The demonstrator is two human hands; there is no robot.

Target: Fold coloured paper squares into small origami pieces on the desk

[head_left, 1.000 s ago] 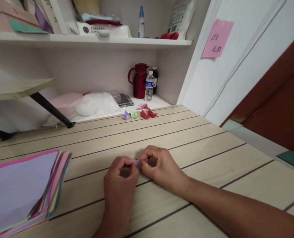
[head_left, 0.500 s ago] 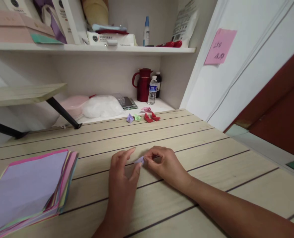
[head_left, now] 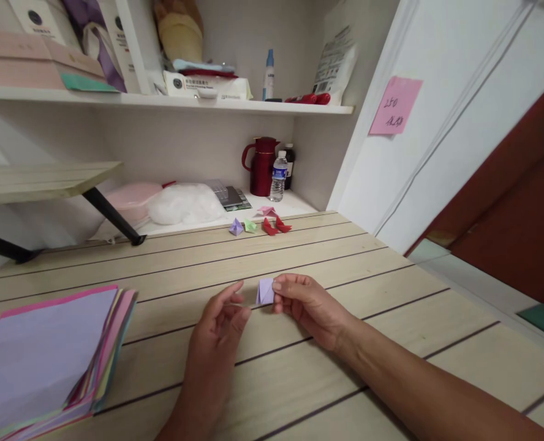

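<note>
A small folded piece of lilac paper (head_left: 265,291) is pinched at its right edge between the thumb and fingers of my right hand (head_left: 309,306), just above the wooden table (head_left: 382,380). Creases cross its front face. To the left of the paper, my left hand (head_left: 219,327) is apart from it, thumb and fingers curved with a gap between them and nothing held. Farther back on the table sit small folded paper pieces: a lilac one (head_left: 236,227), a green one (head_left: 250,226), a pink one (head_left: 267,211) and two red ones (head_left: 276,226).
A stack of coloured paper sheets (head_left: 46,361) lies at the left. Behind the table, a white shelf unit (head_left: 198,135) holds a red jug (head_left: 263,165), a water bottle (head_left: 278,176) and a pink container (head_left: 134,201). A small raised shelf (head_left: 46,182) stands on black legs at the left.
The lilac paper has turned so its broader creased face shows. My left hand has drawn away from it to the left; my right hand still pinches it. The view has shifted slightly.
</note>
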